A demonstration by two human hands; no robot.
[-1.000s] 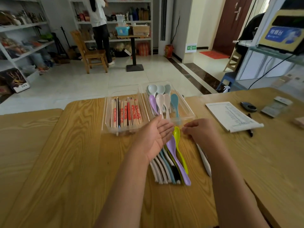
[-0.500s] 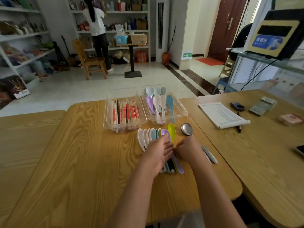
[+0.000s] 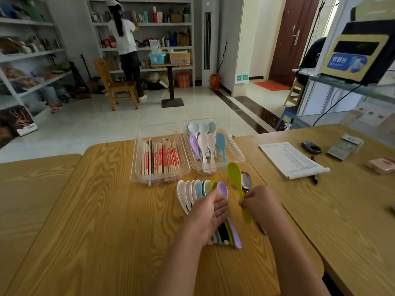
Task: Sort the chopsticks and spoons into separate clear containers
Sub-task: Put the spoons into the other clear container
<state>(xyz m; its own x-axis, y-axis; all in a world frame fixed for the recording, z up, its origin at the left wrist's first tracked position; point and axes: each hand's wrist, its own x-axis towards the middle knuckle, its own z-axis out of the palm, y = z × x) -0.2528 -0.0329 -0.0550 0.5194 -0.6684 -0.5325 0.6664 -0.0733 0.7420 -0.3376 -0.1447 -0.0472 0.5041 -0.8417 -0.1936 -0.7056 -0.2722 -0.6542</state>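
Lime-green spoon (image 3: 239,189) was pinched by its handle in the right hand (image 3: 259,205), just before the clear spoon container (image 3: 239,155).
Glossy plastic, bowl up. The left hand (image 3: 210,214) lay flat, fingers relaxed, on fanned pastel spoons (image 3: 193,190) on the wooden surface (image 3: 102,210). A metal spoon (image 3: 246,180) sat partly hidden behind the green one.

Blue label (image 3: 347,63) on the counter display (image 3: 361,35) reads 收银台 — red print on the chopsticks (image 3: 162,159) is illegible.

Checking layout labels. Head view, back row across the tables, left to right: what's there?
Clear container of chopsticks → clear container of spoons → paper pad → dark oval object → grey packet → pink item at the right edge.
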